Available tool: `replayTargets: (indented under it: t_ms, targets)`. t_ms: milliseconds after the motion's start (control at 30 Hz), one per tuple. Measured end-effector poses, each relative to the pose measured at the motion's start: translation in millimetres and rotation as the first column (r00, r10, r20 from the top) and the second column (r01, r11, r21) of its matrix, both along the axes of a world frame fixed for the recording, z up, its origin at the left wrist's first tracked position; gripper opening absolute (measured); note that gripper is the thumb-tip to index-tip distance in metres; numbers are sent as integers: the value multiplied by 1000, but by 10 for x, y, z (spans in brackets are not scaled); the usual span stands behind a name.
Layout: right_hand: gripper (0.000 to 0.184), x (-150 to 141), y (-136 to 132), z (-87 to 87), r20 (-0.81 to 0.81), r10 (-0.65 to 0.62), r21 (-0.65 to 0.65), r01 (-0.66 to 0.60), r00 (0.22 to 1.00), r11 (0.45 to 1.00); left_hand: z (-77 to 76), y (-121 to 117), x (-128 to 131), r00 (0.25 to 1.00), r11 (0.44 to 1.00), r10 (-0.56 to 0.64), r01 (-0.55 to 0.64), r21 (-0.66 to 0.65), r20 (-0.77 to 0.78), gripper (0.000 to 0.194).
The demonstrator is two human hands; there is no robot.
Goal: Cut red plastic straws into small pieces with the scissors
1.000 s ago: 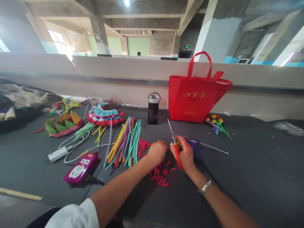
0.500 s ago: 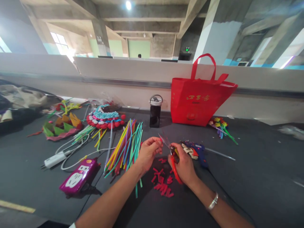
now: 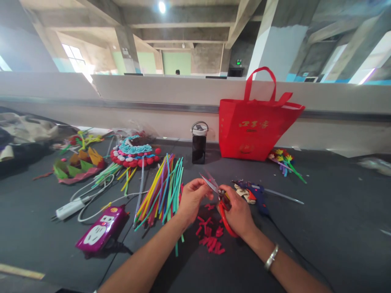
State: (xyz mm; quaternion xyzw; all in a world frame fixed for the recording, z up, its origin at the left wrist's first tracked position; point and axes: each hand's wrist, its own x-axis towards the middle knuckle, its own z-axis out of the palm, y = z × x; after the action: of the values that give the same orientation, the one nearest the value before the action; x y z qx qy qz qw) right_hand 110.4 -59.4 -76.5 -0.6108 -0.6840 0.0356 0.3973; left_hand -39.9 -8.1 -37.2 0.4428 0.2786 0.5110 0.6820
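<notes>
My right hand (image 3: 236, 209) is closed around the red handles of a pair of scissors (image 3: 225, 219). Their blades are parted and point up and left, in front of my left fingertips. My left hand (image 3: 194, 199) is pinched closed near the blades. A bit of red pipe cleaner (image 3: 182, 189) shows at its left side; the fingers hide most of it. Below the hands lie several short red cut pieces (image 3: 210, 240) in a loose heap. A bundle of coloured pipe cleaners (image 3: 160, 191) lies just left of my left hand.
A glue gun (image 3: 258, 195) with its cord lies right of my right hand. Behind stand a bottle (image 3: 199, 146) and a red bag (image 3: 256, 130). Leftward are a purple power socket (image 3: 102, 230), a white plug (image 3: 70, 207), a beaded craft piece (image 3: 134, 152) and a leaf-like crown (image 3: 77, 169).
The scissor blades have shifted left, across my left fingertips. The red bit that showed at those fingertips is no longer visible there; red now shows at the hand's left side.
</notes>
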Motion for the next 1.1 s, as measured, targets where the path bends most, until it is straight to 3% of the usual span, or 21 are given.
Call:
replayTargets:
  t_ms: [467,800,1100]
  targets:
    - [43,11,12,-36,63,-5,100,-1,998,995,-10,15,-6,998,999,-31,33,-24,54,14]
    - [36,58,28,7,-44,-40,112,45,998,993,-48,45,-20,995,1000,-21,22,-12,93,11]
    - [45,26,-2,38,20,16,9,-16,1000,1000,-53,46,-16,994,999,-49,50,-3,95,9]
